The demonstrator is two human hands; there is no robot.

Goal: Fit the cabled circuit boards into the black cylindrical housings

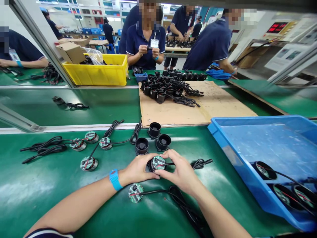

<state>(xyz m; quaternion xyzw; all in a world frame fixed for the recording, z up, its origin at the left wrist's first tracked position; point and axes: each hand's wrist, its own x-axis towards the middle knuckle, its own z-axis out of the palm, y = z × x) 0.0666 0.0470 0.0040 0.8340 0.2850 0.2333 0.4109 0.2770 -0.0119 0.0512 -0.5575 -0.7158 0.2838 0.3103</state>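
My left hand (142,168), with a blue wristband, curls round the left side of a black round housing. In the housing's mouth sits a round green circuit board unit (158,162), which the thumb and fingers of my right hand (177,170) grip from the right. A black cable runs from it under my right hand to a coiled bundle (201,163). Just beyond my hands stand black cups (155,130). Nearer to me lies another green board unit (135,192) with its cable. Several more cabled units (89,163) rest at the left.
At the right a blue tray (223,145) holds several black housings with boards. Cabled black parts (160,96) are piled on cardboard (218,102) across the bench. A yellow bin (99,74) stands at the back left. Several people work beyond.
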